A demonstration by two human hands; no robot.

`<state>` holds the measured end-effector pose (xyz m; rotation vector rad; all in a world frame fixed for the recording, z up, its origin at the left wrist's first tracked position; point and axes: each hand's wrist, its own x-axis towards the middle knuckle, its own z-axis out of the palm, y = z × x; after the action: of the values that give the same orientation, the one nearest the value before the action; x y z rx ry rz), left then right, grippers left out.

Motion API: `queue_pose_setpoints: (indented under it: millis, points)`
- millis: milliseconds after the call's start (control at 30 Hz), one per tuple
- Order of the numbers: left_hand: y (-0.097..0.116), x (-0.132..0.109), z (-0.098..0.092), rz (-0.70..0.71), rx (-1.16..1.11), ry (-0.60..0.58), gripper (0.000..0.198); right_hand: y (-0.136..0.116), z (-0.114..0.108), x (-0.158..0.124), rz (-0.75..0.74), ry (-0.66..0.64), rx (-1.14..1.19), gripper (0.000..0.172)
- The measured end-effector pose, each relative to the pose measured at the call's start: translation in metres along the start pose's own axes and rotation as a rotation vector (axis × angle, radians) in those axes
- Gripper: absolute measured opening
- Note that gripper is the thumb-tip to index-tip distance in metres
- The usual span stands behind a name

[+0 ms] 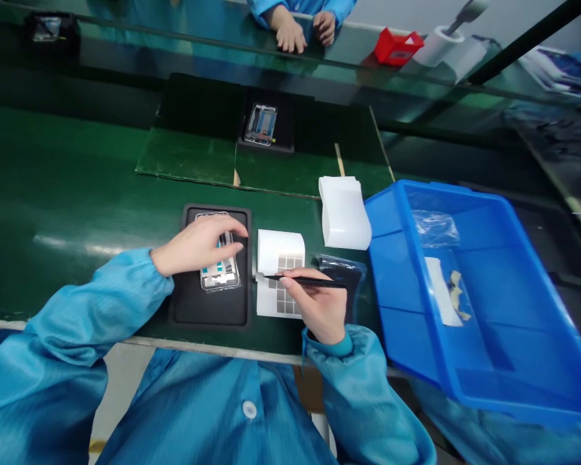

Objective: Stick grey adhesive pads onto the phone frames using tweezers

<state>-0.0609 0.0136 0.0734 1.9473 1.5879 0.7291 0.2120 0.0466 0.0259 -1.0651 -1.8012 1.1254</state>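
Observation:
My left hand rests over a phone frame that lies in a black tray. Its thumb and forefinger are apart, with nothing visible between them, and it hides much of the frame's upper left. In my right hand is a pair of black tweezers, pointing left. A small greyish piece shows at the tweezers' tip, too small to make out clearly. Under the tweezers lies a white sheet bearing rows of grey square stickers, its far end curled over.
A folded stack of white sheets and a dark plastic pouch lie between the sticker sheet and a blue bin, which holds scraps. Farther back, another phone frame sits on a black tray. Across the bench are a co-worker's hands and a red box.

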Motion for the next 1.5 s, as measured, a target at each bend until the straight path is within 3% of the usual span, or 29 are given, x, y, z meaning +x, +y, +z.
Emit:
queue_pose_setpoints:
  millis: [167, 367, 533, 667, 1033, 1500]
  points:
    - [-0.036, -0.025, -0.024, -0.117, 0.224, 0.193, 0.019, -0.007, 0.009, 0.012, 0.017, -0.018, 0.013, 0.01]
    - [-0.059, -0.05, -0.007, -0.017, 0.304, 0.225, 0.022, -0.021, 0.046, 0.042, 0.046, -0.1, 0.066, 0.02]
    - [-0.068, -0.053, 0.005, 0.078, 0.364, 0.231, 0.022, -0.021, 0.086, 0.07, 0.076, -0.143, 0.145, 0.026]
    - [-0.071, -0.054, 0.01, 0.116, 0.377, 0.246, 0.023, -0.014, 0.104, 0.082, 0.108, -0.143, 0.185, 0.03]
    - [-0.072, -0.052, 0.014, 0.06, 0.354, 0.217, 0.026, -0.012, 0.103, 0.079, 0.123, -0.164, 0.086, 0.022]
    - [-0.07, -0.051, 0.015, 0.089, 0.344, 0.264, 0.025, -0.017, 0.103, 0.079, 0.121, -0.151, 0.043, 0.016]
